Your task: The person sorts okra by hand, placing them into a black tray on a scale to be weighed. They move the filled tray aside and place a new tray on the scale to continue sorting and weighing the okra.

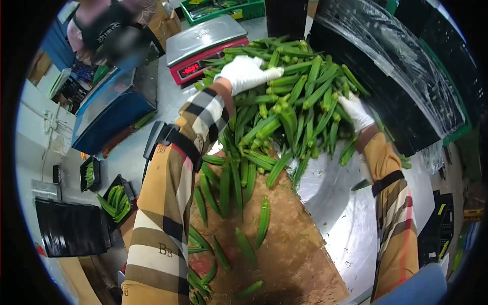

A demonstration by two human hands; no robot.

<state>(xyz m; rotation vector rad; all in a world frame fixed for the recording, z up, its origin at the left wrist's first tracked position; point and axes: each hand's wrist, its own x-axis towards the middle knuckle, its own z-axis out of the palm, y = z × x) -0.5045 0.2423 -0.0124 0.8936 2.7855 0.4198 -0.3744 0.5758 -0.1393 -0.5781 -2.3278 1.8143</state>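
Okra fills two black trays on our left: the larger tray (pixel 118 201) holds whole pods laid roughly lengthwise, the smaller tray (pixel 90 174) a few more. Beyond them stands a blue bin (pixel 113 114); we cannot make out its contents. Green crate (pixel 223 11), far side, behind the scale (pixel 206 39): dark packed items and a yellow label visible, contents otherwise unclear. Clear film (pixel 386 56) covers part of the black surface beside the okra pile, on our right.

Arms: both extended forward, forearms in checked sleeves. We note white gloves on both hands. Left hand (pixel 245 73) lies across the upper left of the pile, back upward, thumb and forefinger apart, loosely open; we cannot tell whether the palm has hold of any pod. Right hand (pixel 357 112) reaches in at the right edge, fingers directed into the pods; their tips are partly lost among them, so we cannot tell its grip.

Position: okra pile (pixel 287 104) sits mostly between our hands on the metal table (pixel 339 203), spilling toward us onto a brown board (pixel 290 244), where loose pods (pixel 263 222) lie scattered.
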